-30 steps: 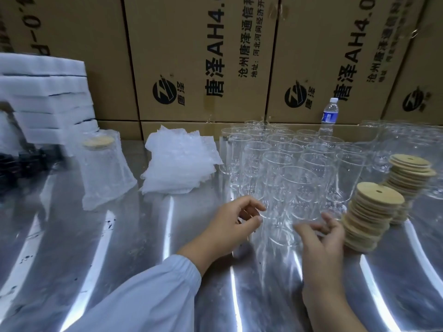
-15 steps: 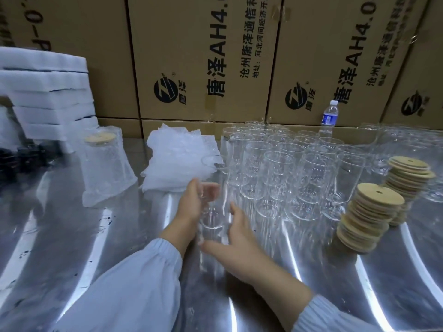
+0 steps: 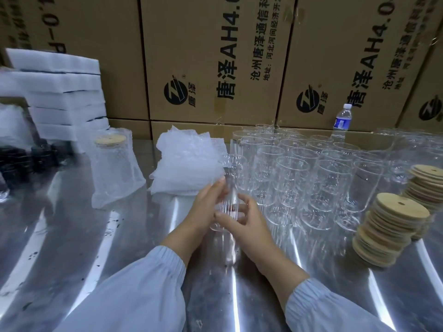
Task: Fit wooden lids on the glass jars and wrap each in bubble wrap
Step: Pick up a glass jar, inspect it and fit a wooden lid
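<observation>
A clear glass jar (image 3: 230, 185) stands upright on the shiny metal table, held between both hands. My left hand (image 3: 208, 208) grips its left side and my right hand (image 3: 247, 220) wraps its lower right side. Behind it lies a pile of bubble wrap sheets (image 3: 189, 164). To the right stand several empty glass jars (image 3: 302, 176) in rows. Two stacks of round wooden lids (image 3: 393, 224) sit at the far right. A jar with a wooden lid, wrapped in bubble wrap (image 3: 115, 171), stands at the left.
Stacked white foam sheets (image 3: 62, 92) and dark items (image 3: 26, 161) fill the back left. Large cardboard boxes (image 3: 215, 58) wall off the back. A water bottle (image 3: 342, 118) stands behind the jars. The reflective table (image 3: 72, 248) stretches toward me.
Both hands took one jar from the front of the group and carried it left, in front of the bubble wrap pile. It now rests between them on the table.
</observation>
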